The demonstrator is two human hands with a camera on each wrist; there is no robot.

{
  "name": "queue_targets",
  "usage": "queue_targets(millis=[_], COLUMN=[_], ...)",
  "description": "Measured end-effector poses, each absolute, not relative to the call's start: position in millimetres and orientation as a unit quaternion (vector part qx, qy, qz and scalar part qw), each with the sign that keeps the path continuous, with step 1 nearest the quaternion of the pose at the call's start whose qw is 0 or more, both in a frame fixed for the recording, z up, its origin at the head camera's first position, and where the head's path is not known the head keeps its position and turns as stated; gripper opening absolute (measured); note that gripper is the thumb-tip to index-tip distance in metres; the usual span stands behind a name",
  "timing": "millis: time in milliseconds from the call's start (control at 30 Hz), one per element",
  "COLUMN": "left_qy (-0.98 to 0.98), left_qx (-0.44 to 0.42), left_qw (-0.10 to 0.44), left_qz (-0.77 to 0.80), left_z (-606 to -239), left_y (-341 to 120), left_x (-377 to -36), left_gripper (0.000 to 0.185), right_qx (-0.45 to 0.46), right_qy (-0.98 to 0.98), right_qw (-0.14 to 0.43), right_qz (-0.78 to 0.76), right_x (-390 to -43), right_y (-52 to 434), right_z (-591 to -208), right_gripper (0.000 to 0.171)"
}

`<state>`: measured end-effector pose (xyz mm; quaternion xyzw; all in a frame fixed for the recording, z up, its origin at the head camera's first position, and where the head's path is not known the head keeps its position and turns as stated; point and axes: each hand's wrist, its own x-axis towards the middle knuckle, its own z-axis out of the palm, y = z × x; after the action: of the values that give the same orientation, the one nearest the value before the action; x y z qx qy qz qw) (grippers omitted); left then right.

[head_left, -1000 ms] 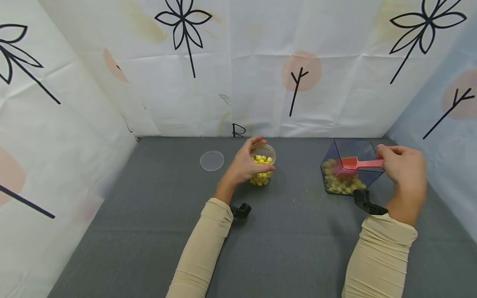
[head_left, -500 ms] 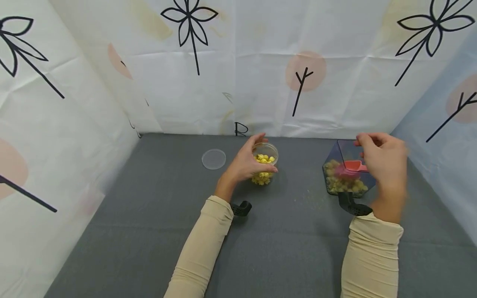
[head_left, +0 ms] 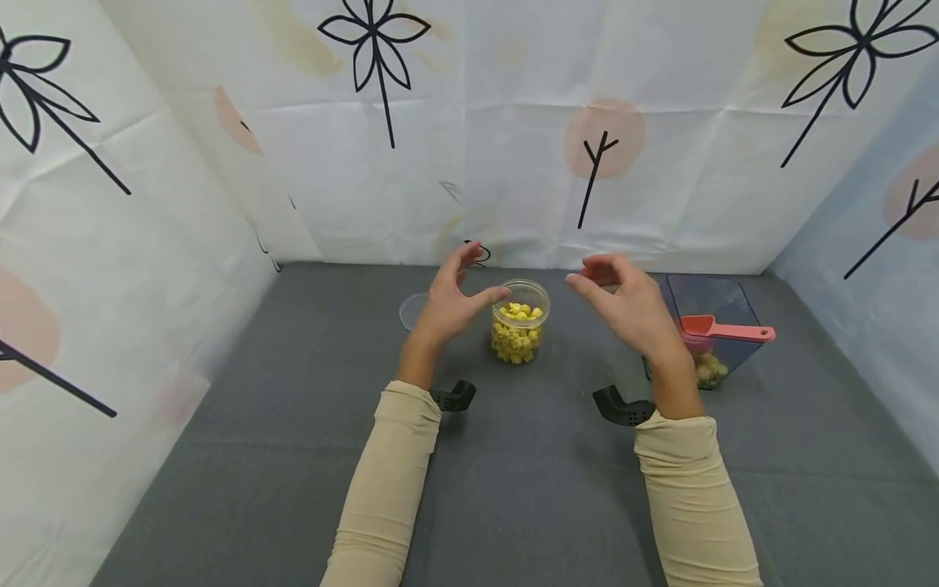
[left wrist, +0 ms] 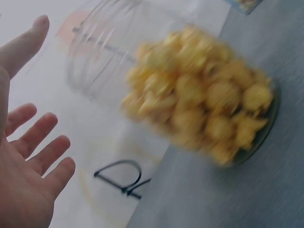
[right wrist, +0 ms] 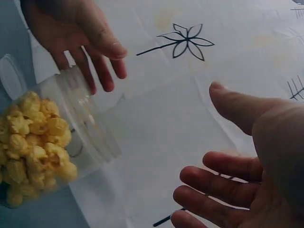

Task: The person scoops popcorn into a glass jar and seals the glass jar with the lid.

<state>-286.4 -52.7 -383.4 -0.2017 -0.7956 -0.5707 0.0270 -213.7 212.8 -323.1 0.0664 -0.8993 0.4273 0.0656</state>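
A clear jar [head_left: 517, 336] partly filled with yellow popcorn [left wrist: 190, 90] stands upright and uncapped on the grey table. My left hand [head_left: 449, 308] is just left of it, thumb spread from the fingers, with the thumb tip overlapping the rim in the head view. To the right of the jar my right hand [head_left: 632, 308] hovers with fingers loosely bent and nothing in its grasp. In the right wrist view a gap shows between the right fingers [right wrist: 213, 185] and the jar. A pink scoop [head_left: 737, 332] lies at the top of a clear bluish bin [head_left: 715, 297], partly hidden behind the right hand.
A round clear lid [head_left: 412, 310] lies left of the jar, half covered by the left hand. The bin holds more popcorn [head_left: 708, 371]. White patterned cloth walls [head_left: 513, 187] border the grey table [head_left: 528, 489] at the back and sides.
My right hand has let go of the scoop, leaving it at the bin, and moved left toward the jar. My left hand has released the jar and drawn back slightly left.
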Motion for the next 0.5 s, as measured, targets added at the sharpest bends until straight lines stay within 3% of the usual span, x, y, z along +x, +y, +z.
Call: queue_targets(millis=[267, 500], left_qy=[-0.808, -0.814], left_qx=[-0.135, -0.092], left_qw=[0.077, 0.08], left_qz=[-0.568, -0.568], left_z=[-388.7, -400.8], left_y=[-89.0, -110.8], left_x=[-297.4, -303.5], left_gripper=[0.09, 0.092], right_qx=[0.124, 0.163], right_qy=[-0.875, -0.836], right_qw=[-0.031, -0.088], right_qz=[0.467, 0.516], right_x=[-236.8, -250.6], right_y=[192.0, 183.6], right_z=[-354.2, -384.5], right_gripper=[0.088, 0.106])
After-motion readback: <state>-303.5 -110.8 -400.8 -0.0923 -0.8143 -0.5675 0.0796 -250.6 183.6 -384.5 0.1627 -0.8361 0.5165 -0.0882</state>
